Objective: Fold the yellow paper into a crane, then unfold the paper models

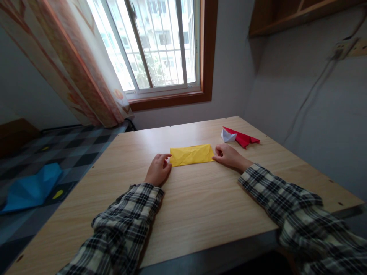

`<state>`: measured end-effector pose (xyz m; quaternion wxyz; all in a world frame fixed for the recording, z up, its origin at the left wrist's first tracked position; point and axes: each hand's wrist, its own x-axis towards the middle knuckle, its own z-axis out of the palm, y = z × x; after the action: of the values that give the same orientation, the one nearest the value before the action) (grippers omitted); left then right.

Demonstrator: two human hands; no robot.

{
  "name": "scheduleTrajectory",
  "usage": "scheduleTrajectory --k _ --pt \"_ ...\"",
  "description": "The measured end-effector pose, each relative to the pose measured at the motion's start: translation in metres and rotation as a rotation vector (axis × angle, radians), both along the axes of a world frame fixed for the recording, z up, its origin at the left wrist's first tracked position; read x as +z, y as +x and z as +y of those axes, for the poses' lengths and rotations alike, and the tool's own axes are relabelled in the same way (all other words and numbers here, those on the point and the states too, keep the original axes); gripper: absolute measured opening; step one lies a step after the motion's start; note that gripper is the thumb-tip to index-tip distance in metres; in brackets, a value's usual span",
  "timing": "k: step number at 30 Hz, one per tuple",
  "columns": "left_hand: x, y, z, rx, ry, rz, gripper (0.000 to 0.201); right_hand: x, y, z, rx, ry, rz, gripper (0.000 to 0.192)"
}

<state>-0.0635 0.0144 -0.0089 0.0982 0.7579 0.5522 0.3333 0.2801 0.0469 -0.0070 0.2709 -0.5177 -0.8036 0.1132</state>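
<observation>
A yellow sheet of paper [191,154], folded into a long crumpled rectangle, lies flat on the wooden table [200,214]. My left hand [157,170] rests at its left end with the fingertips pinching that edge. At the right end my right hand [228,156] pinches the other edge. Both arms are in plaid sleeves.
A small white folded paper boat [228,135] and a red folded paper shape [243,138] lie at the table's far right. A blue folded paper [31,189] lies on the checkered bed at left. A window and curtain stand behind the table; a wall runs along the right.
</observation>
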Motion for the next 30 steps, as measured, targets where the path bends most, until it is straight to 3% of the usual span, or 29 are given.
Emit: scheduleTrajectory --k 4,9,12,18,22,30 --pt "0.002 -0.001 0.000 -0.011 0.009 0.061 0.027 -0.002 0.001 0.001 0.043 -0.001 0.026 0.006" --pt "0.012 0.009 -0.009 -0.068 0.202 0.249 0.030 -0.004 0.002 0.002 0.120 0.050 0.020 0.015" --pt "0.017 0.021 -0.018 -0.187 0.269 0.308 0.029 -0.003 0.002 0.002 0.133 0.048 0.023 0.017" --pt "0.009 0.041 -0.028 -0.396 0.066 0.422 0.046 0.001 0.000 -0.002 0.125 0.041 0.030 0.018" --pt "0.008 0.040 -0.027 -0.372 -0.018 0.464 0.051 0.002 0.000 -0.003 0.132 0.033 0.034 0.018" --pt "0.012 0.035 -0.027 -0.380 -0.002 0.440 0.041 0.002 0.000 -0.002 0.151 0.012 0.030 0.018"
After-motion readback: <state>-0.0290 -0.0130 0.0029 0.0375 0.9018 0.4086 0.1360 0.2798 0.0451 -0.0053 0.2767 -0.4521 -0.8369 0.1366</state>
